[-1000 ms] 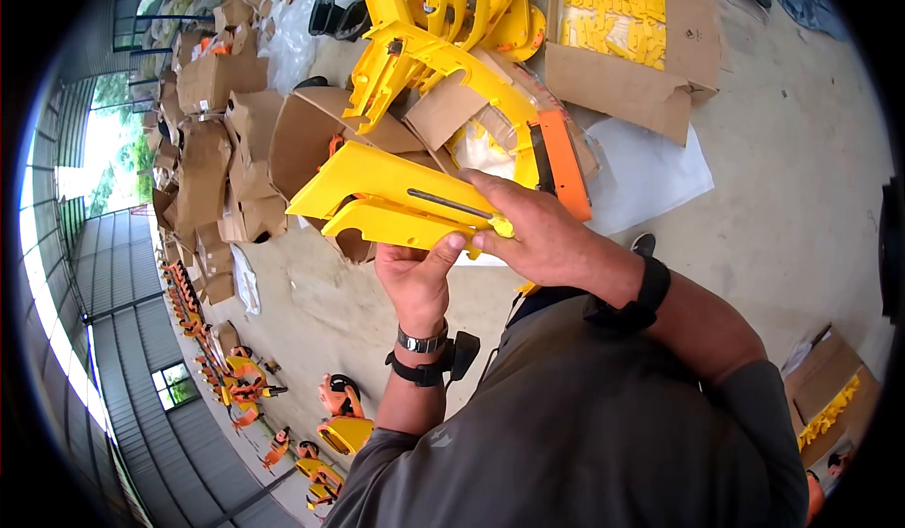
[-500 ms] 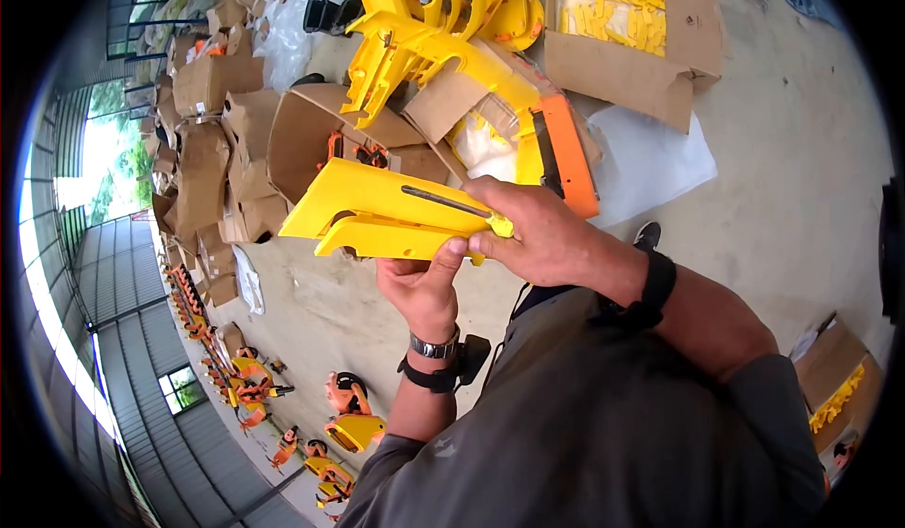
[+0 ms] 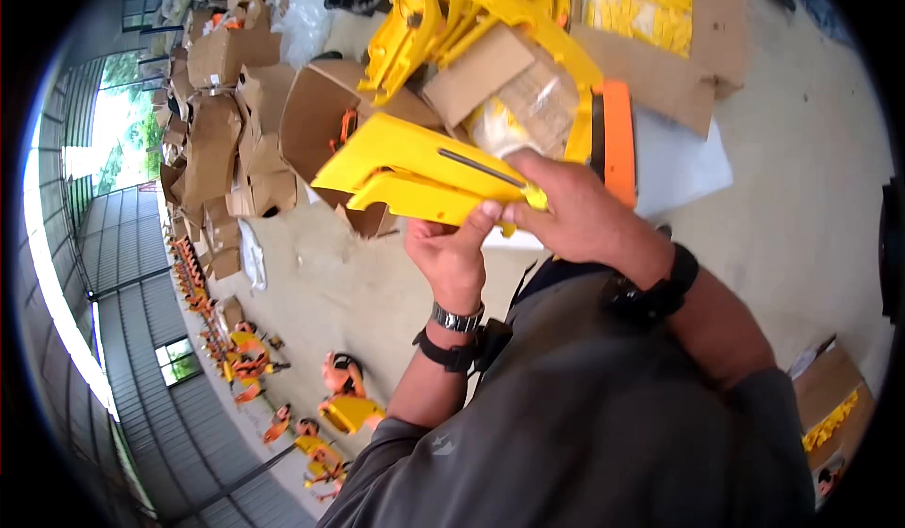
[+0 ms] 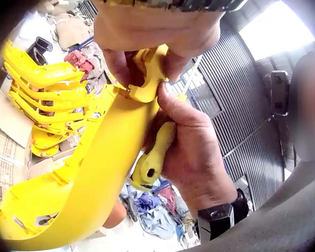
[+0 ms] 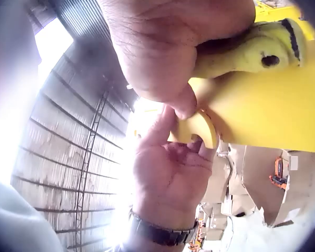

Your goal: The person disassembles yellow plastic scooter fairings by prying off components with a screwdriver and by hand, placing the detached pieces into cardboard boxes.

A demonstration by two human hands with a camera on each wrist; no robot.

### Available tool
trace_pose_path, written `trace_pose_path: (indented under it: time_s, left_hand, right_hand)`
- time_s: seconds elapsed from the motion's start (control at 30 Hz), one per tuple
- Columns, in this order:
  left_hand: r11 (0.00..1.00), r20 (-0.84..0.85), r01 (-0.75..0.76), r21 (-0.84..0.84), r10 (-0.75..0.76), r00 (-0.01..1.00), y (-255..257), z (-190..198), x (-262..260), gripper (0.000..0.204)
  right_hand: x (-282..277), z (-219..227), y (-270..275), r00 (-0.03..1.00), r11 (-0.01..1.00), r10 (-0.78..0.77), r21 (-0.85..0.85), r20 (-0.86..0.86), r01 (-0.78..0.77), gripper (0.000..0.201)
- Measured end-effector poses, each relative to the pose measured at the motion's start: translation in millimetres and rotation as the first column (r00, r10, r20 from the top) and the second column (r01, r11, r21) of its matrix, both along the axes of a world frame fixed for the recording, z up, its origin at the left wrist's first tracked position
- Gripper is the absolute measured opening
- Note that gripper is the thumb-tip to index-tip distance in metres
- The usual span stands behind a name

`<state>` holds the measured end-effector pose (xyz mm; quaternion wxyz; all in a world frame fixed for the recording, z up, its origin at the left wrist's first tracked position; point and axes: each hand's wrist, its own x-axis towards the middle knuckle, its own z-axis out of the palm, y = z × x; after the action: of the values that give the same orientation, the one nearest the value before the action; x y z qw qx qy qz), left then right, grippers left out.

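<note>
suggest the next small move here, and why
Perhaps press the small hooked yellow plastic piece firmly against the large yellow plastic panel: the left hand pinches it at the panel's edge, and the right hand has its thumb there.

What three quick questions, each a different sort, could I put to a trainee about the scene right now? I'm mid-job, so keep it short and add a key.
1. Multiple choice: which hand holds the yellow-handled tool?
A) left
B) right
C) neither

2. True or false: the left hand grips a yellow plastic part.

3. Fill in the blank: the open cardboard box at the top right of the head view holds pieces coloured ____.

Key:
1. B, the right hand
2. True
3. yellow
</note>
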<state>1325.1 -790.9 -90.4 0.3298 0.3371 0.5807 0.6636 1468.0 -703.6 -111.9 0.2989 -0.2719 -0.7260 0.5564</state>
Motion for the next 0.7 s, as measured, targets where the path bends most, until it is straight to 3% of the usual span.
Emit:
trace_pose_path:
  time_s: [0.07, 0.2, 0.3, 0.43, 0.57, 0.7]
  left_hand:
    - [1.0, 0.106, 0.007, -0.008, -0.006, 0.994, 4, 1, 0, 0.032]
    - [0.988, 0.185, 0.155, 0.013, -0.155, 0.97, 9, 3, -17, 0.04]
    - [0.993, 0.269, 0.06, 0.1, -0.085, 0.959, 16, 12, -20, 0.043]
    - [0.98, 0.24, 0.187, 0.06, -0.196, 0.951, 16, 13, -39, 0.042]
    - [0.978, 0.173, 0.201, 0.053, -0.207, 0.963, 21, 14, -46, 0.036]
    - [0.993, 0.168, 0.118, 0.029, -0.121, 0.978, 21, 17, -42, 0.034]
  right_hand:
    - [5, -8, -1, 0.998, 0.999, -0.028, 0.038, -0.049, 0.029, 0.04]
    - [13, 4, 2, 0.999, 0.998, -0.041, -0.058, -0.016, 0.04, 0.041]
    - [15, 4, 2, 0.998, 0.994, -0.056, -0.091, -0.018, 0.054, 0.042]
    - [17, 0, 1, 0.997, 0.994, -0.077, -0.083, -0.026, 0.075, 0.045]
    - [13, 2, 1, 0.997, 0.992, -0.064, -0.116, -0.034, 0.059, 0.047]
    - [14, 6, 0, 0.999, 0.993, -0.038, -0.111, -0.019, 0.036, 0.047]
